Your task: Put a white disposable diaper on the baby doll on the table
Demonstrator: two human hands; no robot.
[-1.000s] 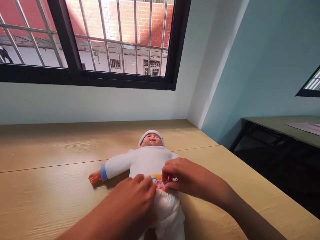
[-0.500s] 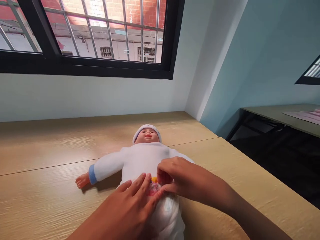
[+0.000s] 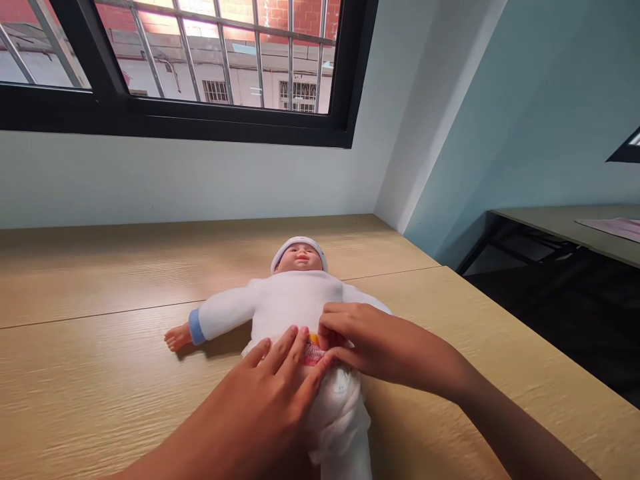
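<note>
The baby doll (image 3: 297,307) lies on its back on the desk (image 3: 90,373), the diaper (image 3: 340,413) already around its hips. The left hand (image 3: 260,400) rests open, fingers spread on the diaper's front. The right hand (image 3: 375,347) curls at the colourful waistband (image 3: 313,353), its grip hidden; whether the waist is fastened cannot be told.

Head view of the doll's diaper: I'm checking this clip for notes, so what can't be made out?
Head view only:
The diaper waistband and fastening: mostly hidden by the left hand and right hand.
The doll's legs and feet: cut off by the bottom edge, partly behind the left forearm.
The doll's arm on the view's right: its end is hidden behind the right hand.
</note>
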